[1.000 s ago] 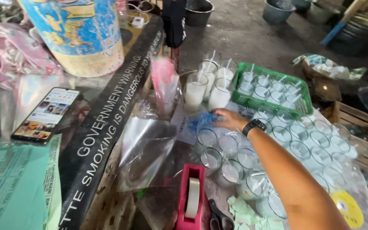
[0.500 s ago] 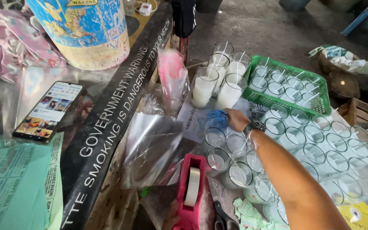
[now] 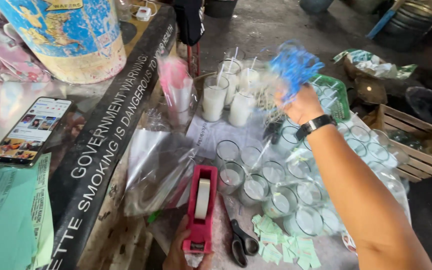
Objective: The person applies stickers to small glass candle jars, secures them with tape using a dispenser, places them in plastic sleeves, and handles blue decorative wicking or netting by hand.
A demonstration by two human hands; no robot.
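My right hand [image 3: 303,105], with a black watch at the wrist, is raised above the table and grips a blue plastic bag [image 3: 294,65] that blurs in the air. Below it stand several clear glass cups [image 3: 271,186], some holding white wax and wicks. My left hand [image 3: 183,255] rests at the near end of a red tape dispenser [image 3: 200,207] at the bottom edge, fingers around its base. Black scissors [image 3: 243,242] and small green paper labels [image 3: 281,247] lie beside the dispenser.
Tall filled white candle glasses [image 3: 226,97] stand at the back beside a green basket [image 3: 336,92]. A clear plastic sheet [image 3: 156,165] lies left of the cups. A phone [image 3: 31,131], green papers [image 3: 6,220], a large painted tin [image 3: 66,37] and a wooden crate [image 3: 416,137] surround the work area.
My right hand has lifted from among the cups, pulling the blue bag up into the air. My left hand has come into view at the tape dispenser. The camera has moved closer.
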